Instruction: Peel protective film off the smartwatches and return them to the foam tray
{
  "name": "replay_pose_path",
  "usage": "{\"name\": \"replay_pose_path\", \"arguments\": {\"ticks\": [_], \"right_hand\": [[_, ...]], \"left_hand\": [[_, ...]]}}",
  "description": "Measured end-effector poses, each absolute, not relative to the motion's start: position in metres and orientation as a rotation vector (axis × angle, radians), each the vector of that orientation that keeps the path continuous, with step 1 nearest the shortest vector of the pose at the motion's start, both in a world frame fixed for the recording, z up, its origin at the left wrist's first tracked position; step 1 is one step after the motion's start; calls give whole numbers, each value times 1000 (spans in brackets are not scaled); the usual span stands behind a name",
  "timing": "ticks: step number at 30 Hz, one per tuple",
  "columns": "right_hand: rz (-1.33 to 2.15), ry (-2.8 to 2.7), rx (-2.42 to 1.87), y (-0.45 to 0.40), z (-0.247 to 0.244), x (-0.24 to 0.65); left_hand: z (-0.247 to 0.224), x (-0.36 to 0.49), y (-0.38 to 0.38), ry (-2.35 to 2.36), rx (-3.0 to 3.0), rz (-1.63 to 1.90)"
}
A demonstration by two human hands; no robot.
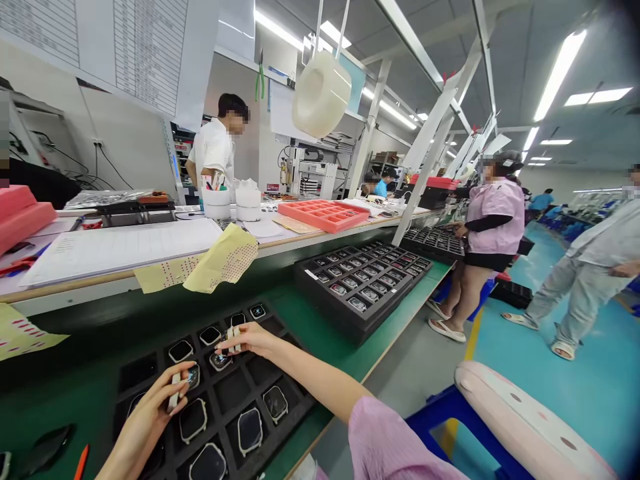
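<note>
The left hand (pixel 147 417) is pinching a white strip (pixel 174 392) against a smartwatch (pixel 191 377). The right hand (pixel 251 339) is pinching a second white strip (pixel 232 340) above a black foam tray (pixel 231 392).

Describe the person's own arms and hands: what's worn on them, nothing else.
The right hand and left hand are bare, without gloves, and no rings or cables show. The right forearm runs into a loose pale pink sleeve; no sleeve shows on the left forearm.
</note>
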State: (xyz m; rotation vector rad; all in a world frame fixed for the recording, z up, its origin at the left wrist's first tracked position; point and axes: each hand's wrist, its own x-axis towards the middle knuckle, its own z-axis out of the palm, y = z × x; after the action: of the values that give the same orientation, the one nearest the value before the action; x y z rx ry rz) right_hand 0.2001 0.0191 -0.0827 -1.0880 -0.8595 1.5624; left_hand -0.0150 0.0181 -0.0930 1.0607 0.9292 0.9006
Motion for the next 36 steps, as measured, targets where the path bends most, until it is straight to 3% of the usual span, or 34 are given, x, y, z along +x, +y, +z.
{"name": "replay_pose_path", "arguments": {"ticks": [21,36], "right_hand": [[1520,-842,-1086,20,-95,200],[1564,-894,-1119,16,-104,202]], "left_hand": [[-82,-8,9,880,1055,958],[-102,-13,4,772,1180,944]]}}
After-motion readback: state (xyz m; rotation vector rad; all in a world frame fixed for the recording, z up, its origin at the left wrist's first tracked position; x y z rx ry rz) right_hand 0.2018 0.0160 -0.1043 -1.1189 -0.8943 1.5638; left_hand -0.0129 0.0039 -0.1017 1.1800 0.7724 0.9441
